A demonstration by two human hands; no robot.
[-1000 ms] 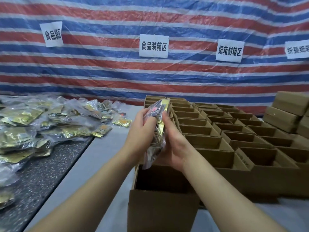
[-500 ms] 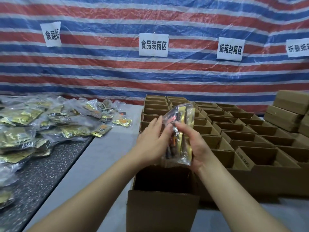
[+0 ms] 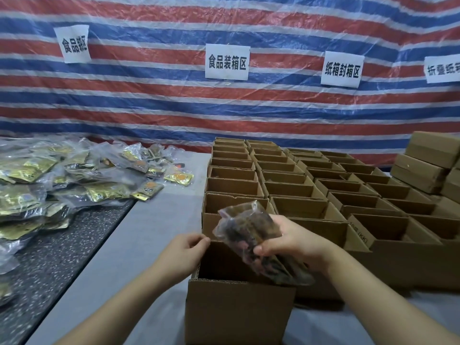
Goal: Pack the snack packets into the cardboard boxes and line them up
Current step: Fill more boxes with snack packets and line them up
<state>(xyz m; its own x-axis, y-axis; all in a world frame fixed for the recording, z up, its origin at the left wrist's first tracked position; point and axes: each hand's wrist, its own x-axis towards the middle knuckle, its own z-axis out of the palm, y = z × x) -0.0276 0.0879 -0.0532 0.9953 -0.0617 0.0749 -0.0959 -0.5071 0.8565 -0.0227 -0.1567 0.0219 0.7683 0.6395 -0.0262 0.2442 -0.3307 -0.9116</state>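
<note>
Over the nearest cardboard box [image 3: 239,310], the person's right hand [image 3: 296,241] grips a bundle of snack packets [image 3: 251,235] in clear wrap, fingers [image 3: 260,250] curled round its middle. The bundle is tilted, its lower end down inside the open top of the box and its upper end raised toward the far left. The left hand [image 3: 185,255] rests at the box's left rim, its fingertips bent and touching the top edge of the cardboard wall; whether they pinch that edge cannot be told. Beyond this box, rows of open boxes [image 3: 293,185] stand packed side by side on the grey worktop [image 3: 159,235], running back toward a striped tarp [image 3: 224,110] that carries white paper signs [image 3: 227,61]. Closed boxes [image 3: 428,160] are stacked at the far right. To the left, a heap of loose packets [image 3: 74,175] lies partly on a dark speckled surface [image 3: 62,245], well apart from the hands.
</note>
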